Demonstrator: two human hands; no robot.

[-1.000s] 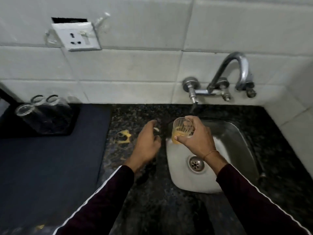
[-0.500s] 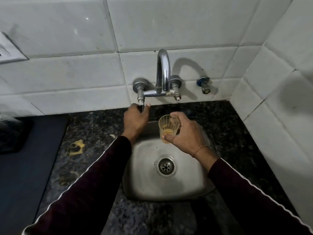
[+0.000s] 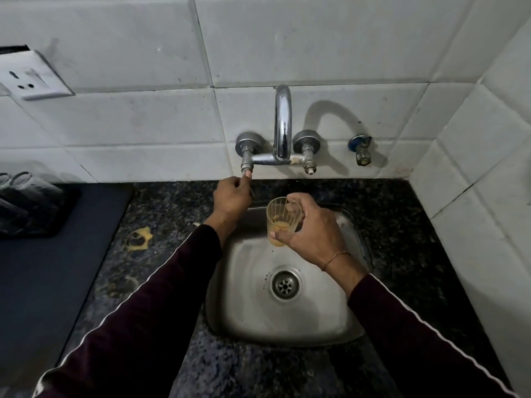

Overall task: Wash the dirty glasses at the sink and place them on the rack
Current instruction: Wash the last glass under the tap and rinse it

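The right hand grips a ribbed clear glass with yellow residue over the steel sink. The left hand's curled fingers pinch the chrome tap's left valve, above the speckled stone bench.

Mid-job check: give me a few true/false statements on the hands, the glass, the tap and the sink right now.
1. The right hand holds the glass over the sink. True.
2. The glass is clean and empty. False: orange residue sits in its bottom.
3. The left hand reaches up to the left tap valve. True.
4. Water is pouring from the spout. False: no stream shows.
5. Glasses stand on the dark mat at far left. True.
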